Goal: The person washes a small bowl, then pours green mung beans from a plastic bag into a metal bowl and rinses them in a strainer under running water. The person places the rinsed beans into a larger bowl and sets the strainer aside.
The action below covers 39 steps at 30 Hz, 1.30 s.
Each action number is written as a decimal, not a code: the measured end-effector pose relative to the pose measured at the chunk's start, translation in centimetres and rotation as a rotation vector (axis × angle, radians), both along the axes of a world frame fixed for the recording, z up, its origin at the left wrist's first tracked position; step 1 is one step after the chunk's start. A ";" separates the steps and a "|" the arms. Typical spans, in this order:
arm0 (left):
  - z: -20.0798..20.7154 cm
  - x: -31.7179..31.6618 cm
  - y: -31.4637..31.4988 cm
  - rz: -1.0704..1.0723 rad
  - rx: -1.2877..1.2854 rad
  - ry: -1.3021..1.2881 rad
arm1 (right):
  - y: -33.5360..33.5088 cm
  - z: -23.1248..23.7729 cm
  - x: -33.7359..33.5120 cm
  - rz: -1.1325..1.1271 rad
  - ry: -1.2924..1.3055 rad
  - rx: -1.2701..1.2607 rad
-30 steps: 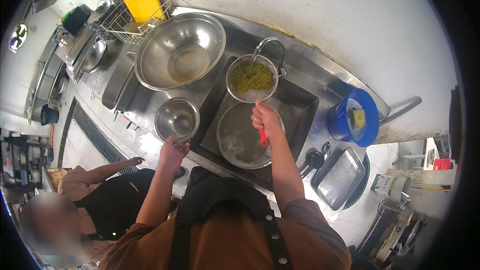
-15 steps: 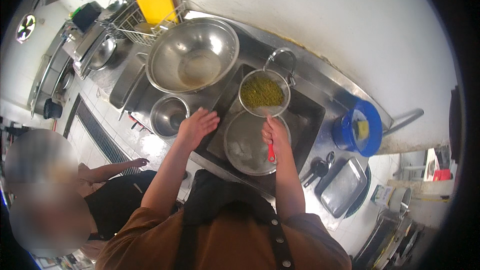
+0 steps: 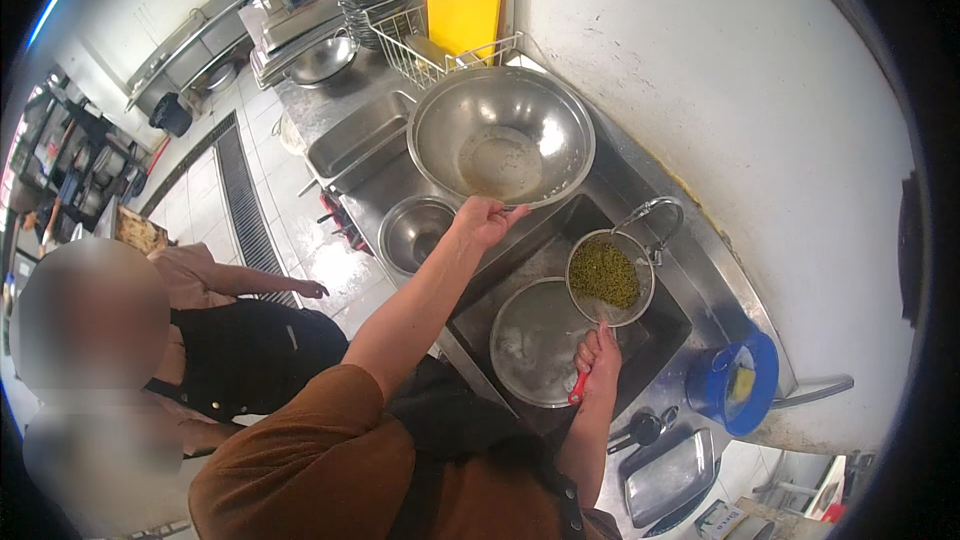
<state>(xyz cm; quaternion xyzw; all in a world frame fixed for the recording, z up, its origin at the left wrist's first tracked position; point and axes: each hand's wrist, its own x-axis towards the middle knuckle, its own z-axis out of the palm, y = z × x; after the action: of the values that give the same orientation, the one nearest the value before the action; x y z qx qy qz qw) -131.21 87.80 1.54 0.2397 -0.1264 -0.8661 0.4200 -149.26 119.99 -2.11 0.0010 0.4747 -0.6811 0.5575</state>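
My right hand (image 3: 598,352) is closed round the red handle (image 3: 578,389) of a round strainer (image 3: 650,292). Small green beans or grains (image 3: 606,274) lie in it; they look like mung beans. The strainer is above the sink, partly over a wide round pan (image 3: 530,360) of cloudy water. At the near rim of a large steel bowl (image 3: 560,130), my left hand (image 3: 490,222) has its fingers on the edge, seemingly gripping it. A little liquid covers that bowl's bottom. Left of my left forearm stands a smaller steel bowl (image 3: 405,230).
A curved faucet (image 3: 660,215) rises behind the sink (image 3: 660,335). On the right are a blue bucket (image 3: 705,380), a black ladle (image 3: 643,428) and a metal tray (image 3: 670,475). A wire rack (image 3: 405,60) holds a yellow board (image 3: 465,0). Another person (image 3: 250,350) stands at left.
My left hand has moved from open in the air over the sink's left side to the large bowl's rim. My right hand still holds the strainer. The view has turned left.
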 end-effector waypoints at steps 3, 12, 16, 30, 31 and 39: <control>-4.0 0.9 1.8 -0.103 -0.427 -0.352 | -0.1 1.5 0.7 0.044 0.015 -0.026; 7.6 -15.6 6.5 0.065 -1.408 -1.000 | 5.4 2.0 1.1 -0.020 -0.027 0.016; 10.6 -20.9 6.0 -0.235 -1.743 -1.290 | 7.2 1.5 1.0 0.021 -0.072 -0.041; 9.2 -17.4 14.4 -0.419 -1.148 -0.885 | 7.2 1.7 -0.3 -0.059 -0.088 -0.066; 7.5 -14.9 13.9 -0.387 -1.119 -0.889 | 7.1 2.0 -0.3 -0.061 -0.083 -0.075; -0.3 10.6 20.4 -0.602 -0.333 -1.181 | 8.2 0.4 -2.3 -0.100 -0.064 -0.049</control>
<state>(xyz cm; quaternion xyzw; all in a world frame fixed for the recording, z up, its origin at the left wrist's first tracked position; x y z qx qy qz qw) -120.63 108.22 1.25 0.5586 -0.5270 -0.6383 0.0525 -151.58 128.15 -1.70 0.0329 0.4391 -0.7190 0.5377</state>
